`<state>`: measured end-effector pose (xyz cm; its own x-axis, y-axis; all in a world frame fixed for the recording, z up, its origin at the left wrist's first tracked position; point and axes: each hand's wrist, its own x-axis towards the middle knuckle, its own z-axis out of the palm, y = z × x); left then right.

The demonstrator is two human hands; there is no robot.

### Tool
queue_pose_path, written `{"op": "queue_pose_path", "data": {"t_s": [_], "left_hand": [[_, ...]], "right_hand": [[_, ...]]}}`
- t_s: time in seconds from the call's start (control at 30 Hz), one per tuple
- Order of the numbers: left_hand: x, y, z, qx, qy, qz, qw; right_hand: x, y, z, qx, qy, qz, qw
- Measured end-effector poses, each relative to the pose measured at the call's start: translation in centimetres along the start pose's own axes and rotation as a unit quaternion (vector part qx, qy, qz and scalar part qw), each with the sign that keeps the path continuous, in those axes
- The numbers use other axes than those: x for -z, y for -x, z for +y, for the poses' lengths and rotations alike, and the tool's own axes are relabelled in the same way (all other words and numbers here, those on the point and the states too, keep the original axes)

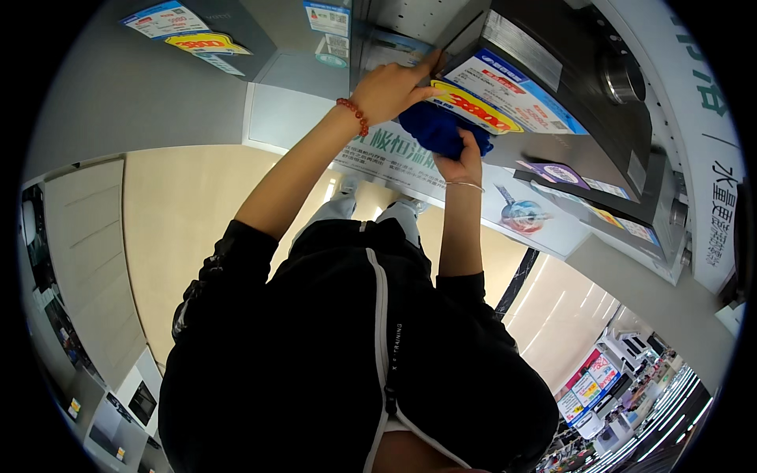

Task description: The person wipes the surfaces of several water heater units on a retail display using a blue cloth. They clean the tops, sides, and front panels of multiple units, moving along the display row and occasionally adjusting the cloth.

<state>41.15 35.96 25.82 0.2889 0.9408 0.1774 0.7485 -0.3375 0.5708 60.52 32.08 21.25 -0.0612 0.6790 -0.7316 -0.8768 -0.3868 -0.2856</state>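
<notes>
My right hand (464, 162) grips a bunched dark-blue cloth (440, 129) just under the front of a dark box-shaped appliance (568, 65), apparently a water heater, with a round metal collar on it. My left hand (393, 86), with a red bead bracelet (355, 116) at the wrist, reaches to the appliance's near left corner. Its thumb lies at the left end of a yellow price tag (473, 109), and the index finger stretches along the corner. Whether these fingers pinch anything is unclear. Above the yellow tag is a larger blue-and-white price card (514, 91).
A printed white display ledge (408, 156) runs below the hands. To the right, another appliance (656, 219) bears tags. A grey cabinet panel (148, 100) stands at left, near a dark tagged unit (236, 29). Beige floor (183, 195) lies under me; store displays (591, 384) are lower right.
</notes>
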Motion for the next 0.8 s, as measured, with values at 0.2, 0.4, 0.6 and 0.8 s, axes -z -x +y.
{"op": "queue_pose_path", "data": {"t_s": [0.2, 0.4, 0.6, 0.8], "left_hand": [[0.0, 0.0, 0.2, 0.005, -0.012, -0.007, 1.000], [0.3, 0.3, 0.7, 0.019, -0.024, -0.017, 0.999], [0.3, 0.5, 1.2, 0.020, -0.016, -0.007, 1.000], [0.7, 1.1, 1.6, 0.046, 0.048, -0.010, 0.998]], "right_hand": [[2.2, -6.1, 1.4, -0.098, -0.032, 0.004, 0.995], [8.9, -16.7, 4.6, -0.158, -0.028, 0.033, 0.986], [15.2, -23.4, 8.8, -0.116, -0.031, 0.116, 0.986], [17.9, -22.1, 7.6, -0.064, 0.024, 0.156, 0.985]]}}
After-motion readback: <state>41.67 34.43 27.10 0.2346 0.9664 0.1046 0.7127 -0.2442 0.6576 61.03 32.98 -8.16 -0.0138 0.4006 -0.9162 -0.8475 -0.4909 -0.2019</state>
